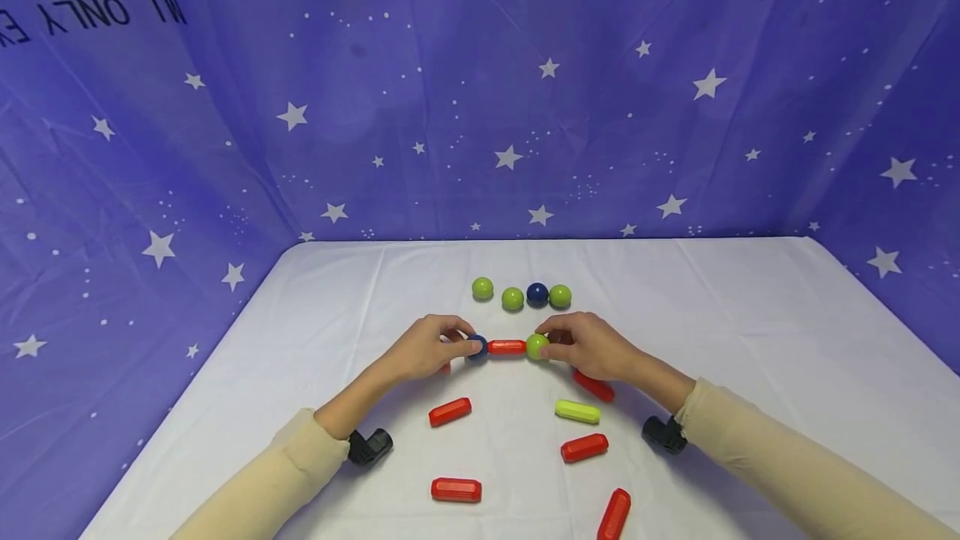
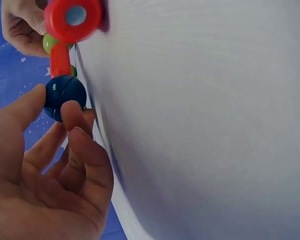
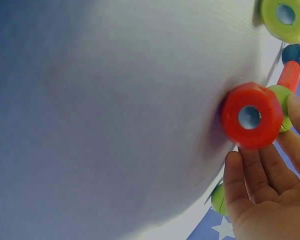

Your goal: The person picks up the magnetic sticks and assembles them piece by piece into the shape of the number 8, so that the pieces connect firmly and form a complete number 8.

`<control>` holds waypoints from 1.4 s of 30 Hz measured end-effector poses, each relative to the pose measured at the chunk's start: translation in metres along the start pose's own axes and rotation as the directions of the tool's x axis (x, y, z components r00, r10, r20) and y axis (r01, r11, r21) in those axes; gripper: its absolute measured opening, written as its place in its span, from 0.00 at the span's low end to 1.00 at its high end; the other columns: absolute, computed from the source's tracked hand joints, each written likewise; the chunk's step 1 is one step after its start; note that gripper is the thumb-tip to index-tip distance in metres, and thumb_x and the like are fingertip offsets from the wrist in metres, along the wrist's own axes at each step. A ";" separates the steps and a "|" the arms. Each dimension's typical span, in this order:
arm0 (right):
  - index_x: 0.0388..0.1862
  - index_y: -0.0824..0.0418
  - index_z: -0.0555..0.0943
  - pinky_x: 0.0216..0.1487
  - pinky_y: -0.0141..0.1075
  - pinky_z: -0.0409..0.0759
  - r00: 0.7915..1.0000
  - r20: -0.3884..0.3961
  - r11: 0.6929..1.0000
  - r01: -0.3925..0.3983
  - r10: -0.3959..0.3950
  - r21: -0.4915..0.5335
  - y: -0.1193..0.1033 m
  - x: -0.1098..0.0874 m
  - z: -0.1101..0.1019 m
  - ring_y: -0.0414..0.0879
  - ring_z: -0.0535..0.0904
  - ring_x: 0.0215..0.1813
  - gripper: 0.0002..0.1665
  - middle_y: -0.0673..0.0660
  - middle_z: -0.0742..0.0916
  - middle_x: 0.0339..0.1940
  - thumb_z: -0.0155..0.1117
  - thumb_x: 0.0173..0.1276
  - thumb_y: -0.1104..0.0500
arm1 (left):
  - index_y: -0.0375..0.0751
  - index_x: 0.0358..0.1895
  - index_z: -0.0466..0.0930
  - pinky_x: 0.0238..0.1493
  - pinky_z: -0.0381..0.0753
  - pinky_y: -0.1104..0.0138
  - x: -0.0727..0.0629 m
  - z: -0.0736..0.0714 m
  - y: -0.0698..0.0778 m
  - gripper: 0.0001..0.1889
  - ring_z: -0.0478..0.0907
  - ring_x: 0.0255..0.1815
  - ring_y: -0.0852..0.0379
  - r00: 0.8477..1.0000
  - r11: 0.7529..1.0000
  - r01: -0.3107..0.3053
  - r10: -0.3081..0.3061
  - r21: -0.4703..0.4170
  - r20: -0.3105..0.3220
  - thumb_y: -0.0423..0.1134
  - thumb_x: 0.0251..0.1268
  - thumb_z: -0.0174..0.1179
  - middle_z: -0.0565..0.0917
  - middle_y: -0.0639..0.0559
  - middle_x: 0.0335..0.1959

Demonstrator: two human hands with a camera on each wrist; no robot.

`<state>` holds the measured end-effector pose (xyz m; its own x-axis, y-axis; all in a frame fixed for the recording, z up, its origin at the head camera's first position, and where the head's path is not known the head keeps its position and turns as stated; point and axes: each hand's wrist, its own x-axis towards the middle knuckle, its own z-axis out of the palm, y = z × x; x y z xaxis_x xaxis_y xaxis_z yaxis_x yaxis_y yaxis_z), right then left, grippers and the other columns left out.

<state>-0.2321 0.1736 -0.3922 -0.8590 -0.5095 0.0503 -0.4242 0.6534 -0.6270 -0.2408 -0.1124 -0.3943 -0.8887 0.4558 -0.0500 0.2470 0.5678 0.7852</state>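
Pinching a dark blue ball (image 1: 477,347) between thumb and fingers, the left hand (image 1: 429,349) faces the right hand (image 1: 591,345), which pinches a green ball (image 1: 536,347); a red rod (image 1: 507,347) spans between, touching both balls. The three line up roughly parallel to the worktop's (image 1: 330,290) far edge. Nearer that edge sit four more balls (image 1: 512,299) (three green, one dark blue); a yellow-green rod (image 1: 577,412) and several loose red rods (image 1: 456,490) lie farther from it.

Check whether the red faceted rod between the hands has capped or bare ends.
Capped: the rod touches a shiny blue ball at left, a shiny green ball at right.
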 end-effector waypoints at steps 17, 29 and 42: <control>0.52 0.59 0.84 0.36 0.34 0.74 1.000 -0.008 1.000 0.015 -0.015 -0.025 0.000 -0.003 0.000 0.42 0.74 0.34 0.17 0.45 0.81 0.30 0.70 0.66 0.57 | 0.39 0.51 0.82 0.23 0.71 0.67 0.002 -0.002 -0.005 0.17 0.77 0.21 0.55 0.998 0.999 -0.024 0.025 -0.021 0.057 0.45 0.65 0.66 0.82 0.51 0.35; 0.52 0.60 0.84 0.36 0.34 0.74 0.999 0.005 0.999 0.034 -0.034 -0.016 0.000 -0.003 0.002 0.43 0.74 0.34 0.16 0.47 0.81 0.31 0.70 0.66 0.59 | 0.39 0.51 0.82 0.24 0.72 0.65 -0.002 -0.002 -0.006 0.17 0.78 0.21 0.54 0.999 1.000 -0.012 0.013 -0.014 0.048 0.45 0.64 0.67 0.81 0.51 0.36; 0.52 0.59 0.84 0.37 0.35 0.75 1.000 -0.004 0.999 0.026 -0.026 -0.026 -0.002 -0.001 0.001 0.43 0.74 0.34 0.17 0.46 0.82 0.32 0.71 0.65 0.57 | 0.37 0.53 0.80 0.23 0.74 0.65 -0.006 -0.008 -0.006 0.18 0.79 0.21 0.54 0.997 0.999 -0.036 0.038 -0.025 0.062 0.44 0.65 0.66 0.83 0.50 0.36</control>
<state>-0.2302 0.1722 -0.3923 -0.8488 -0.5241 0.0694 -0.4536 0.6546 -0.6048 -0.2399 -0.1237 -0.3934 -0.8531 0.5184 -0.0588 0.2692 0.5338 0.8016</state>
